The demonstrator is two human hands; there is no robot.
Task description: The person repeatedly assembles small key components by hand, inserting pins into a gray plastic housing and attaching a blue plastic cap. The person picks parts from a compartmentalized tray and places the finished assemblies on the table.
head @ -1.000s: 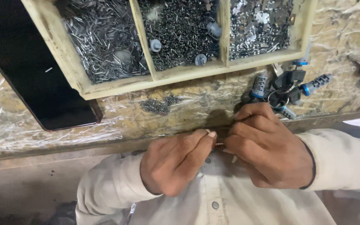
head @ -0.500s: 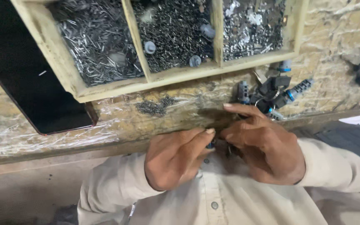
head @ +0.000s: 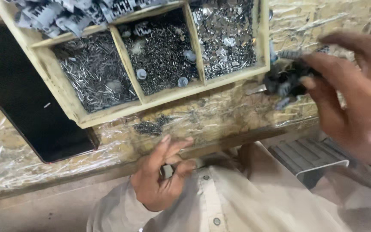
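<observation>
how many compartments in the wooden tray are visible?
4 in the wooden tray: a top one with grey toothed strips, then three in a row below: thin pins left, dark tiny parts middle, shiny metal bits right. More may lie beyond the frame's top.

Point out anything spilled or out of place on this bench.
A small heap of tiny dark metal bits lies loose on the bench top, just outside the wooden tray that holds such parts in its compartments. It looks spilled. Nothing else stands out.

pale wooden tray (head: pixel 108 112), silver pins (head: pixel 93 77), black panel (head: pixel 22 103), cream shirt (head: pixel 245 202)
</observation>
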